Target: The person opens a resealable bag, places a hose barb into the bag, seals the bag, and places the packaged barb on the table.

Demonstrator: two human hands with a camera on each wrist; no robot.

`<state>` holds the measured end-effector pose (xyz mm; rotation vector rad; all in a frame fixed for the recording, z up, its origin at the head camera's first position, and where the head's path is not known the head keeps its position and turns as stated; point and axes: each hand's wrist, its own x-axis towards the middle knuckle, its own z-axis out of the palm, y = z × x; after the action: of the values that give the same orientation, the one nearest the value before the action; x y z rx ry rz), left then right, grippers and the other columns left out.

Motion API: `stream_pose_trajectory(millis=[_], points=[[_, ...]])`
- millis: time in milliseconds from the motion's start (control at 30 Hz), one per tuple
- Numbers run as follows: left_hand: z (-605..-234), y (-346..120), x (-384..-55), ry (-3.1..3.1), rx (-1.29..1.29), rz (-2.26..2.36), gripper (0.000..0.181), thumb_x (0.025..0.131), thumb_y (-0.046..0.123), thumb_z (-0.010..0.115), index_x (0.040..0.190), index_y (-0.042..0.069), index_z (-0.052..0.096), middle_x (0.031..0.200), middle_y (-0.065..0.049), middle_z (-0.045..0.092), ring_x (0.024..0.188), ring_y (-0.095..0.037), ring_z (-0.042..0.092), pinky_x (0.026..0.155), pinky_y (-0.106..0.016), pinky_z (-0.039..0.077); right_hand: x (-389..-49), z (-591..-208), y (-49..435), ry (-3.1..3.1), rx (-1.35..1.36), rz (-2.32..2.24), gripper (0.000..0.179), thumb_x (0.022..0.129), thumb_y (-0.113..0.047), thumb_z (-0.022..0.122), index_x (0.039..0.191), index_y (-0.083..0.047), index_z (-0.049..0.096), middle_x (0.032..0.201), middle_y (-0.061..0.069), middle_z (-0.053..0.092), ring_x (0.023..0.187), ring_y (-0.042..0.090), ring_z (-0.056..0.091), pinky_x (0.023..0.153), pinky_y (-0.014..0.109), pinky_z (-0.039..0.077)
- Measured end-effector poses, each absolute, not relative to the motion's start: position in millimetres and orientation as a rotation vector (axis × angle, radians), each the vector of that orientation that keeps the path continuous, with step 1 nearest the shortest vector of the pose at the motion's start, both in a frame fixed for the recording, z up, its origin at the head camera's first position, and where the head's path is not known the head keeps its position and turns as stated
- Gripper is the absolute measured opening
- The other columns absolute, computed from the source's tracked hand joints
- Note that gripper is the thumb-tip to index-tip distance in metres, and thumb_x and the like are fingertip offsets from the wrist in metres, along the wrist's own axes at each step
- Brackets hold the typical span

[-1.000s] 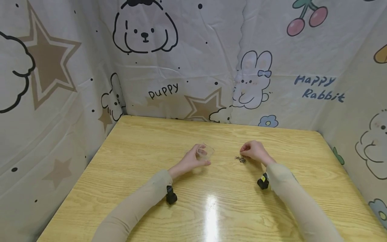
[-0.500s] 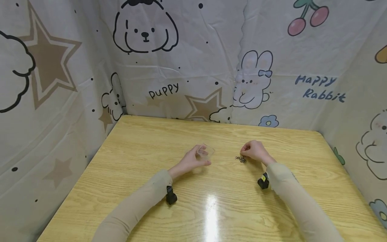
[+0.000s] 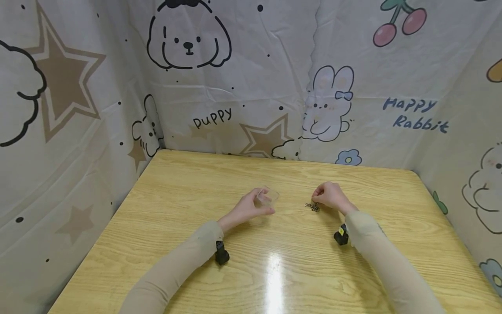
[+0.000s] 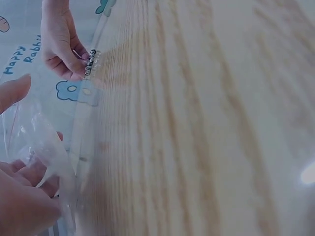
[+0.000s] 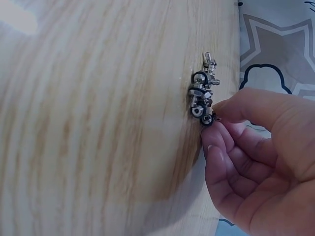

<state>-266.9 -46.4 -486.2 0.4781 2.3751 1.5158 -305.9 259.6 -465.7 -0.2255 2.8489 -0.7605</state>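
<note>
My left hand holds a clear plastic bag just above the table, thumb and fingers spread around it. In the left wrist view, a thin reddish line runs along the bag, and some fingers show through the film. To the right, my right hand reaches down to a small pile of metal fittings. Up close in the right wrist view, the fittings are silver with black rings. There the thumb and forefinger pinch a small fitting at the pile's edge; their tips partly hide it.
The wooden table has rounded far corners and a bright light reflection near its front. A printed cloth hangs behind it and on both sides. Black wrist cameras sit on the left sleeve and the right sleeve.
The left hand and bag have shifted very slightly to the right. My right hand stays at the pile, with no clear movement.
</note>
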Motion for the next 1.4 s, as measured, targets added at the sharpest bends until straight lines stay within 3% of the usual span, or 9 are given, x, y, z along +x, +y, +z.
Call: stream_pose_trajectory(millis=[367,733,1100,1400], points=[[-486,-45,-267,2.429,0.509,1.48,0.076,0.084,0.039,0.079,0.146,0.012,0.044,0.153,-0.011,0.044,0.147,-0.034,0.035,0.118,-0.058,0.031,-304,-460,262,2.862,-0.218,-0.802,0.011,0.084,-0.012,0.068,0.086,-0.003,0.072,0.082,0.008,0.07,0.069,0.013,0.054,0.062,0.023,0.044],[-489,-45,-269,2.458,0.513,1.494,0.075,0.083,0.038,0.08,0.144,0.015,0.044,0.149,-0.015,0.047,0.139,-0.034,0.044,0.113,-0.056,0.038,-302,-437,249,2.926,-0.394,-0.848,0.01,0.086,-0.01,0.066,0.088,-0.002,0.071,0.084,0.011,0.071,0.076,0.017,0.061,0.075,0.032,0.052],[-487,-45,-270,2.452,0.54,1.547,0.071,0.083,0.034,0.081,0.143,0.018,0.046,0.147,-0.011,0.05,0.136,-0.032,0.047,0.115,-0.053,0.036,-296,-415,216,2.877,-0.58,-0.947,0.009,0.087,-0.013,0.07,0.091,-0.005,0.072,0.087,0.008,0.071,0.077,0.013,0.061,0.071,0.024,0.051],[-488,-44,-270,2.441,0.539,1.564,0.072,0.084,0.035,0.08,0.144,0.016,0.045,0.148,-0.01,0.049,0.133,-0.03,0.049,0.111,-0.051,0.041,-290,-398,182,2.816,-0.756,-0.971,0.006,0.088,-0.012,0.071,0.092,-0.007,0.072,0.087,0.007,0.073,0.075,0.01,0.064,0.071,0.024,0.055]])
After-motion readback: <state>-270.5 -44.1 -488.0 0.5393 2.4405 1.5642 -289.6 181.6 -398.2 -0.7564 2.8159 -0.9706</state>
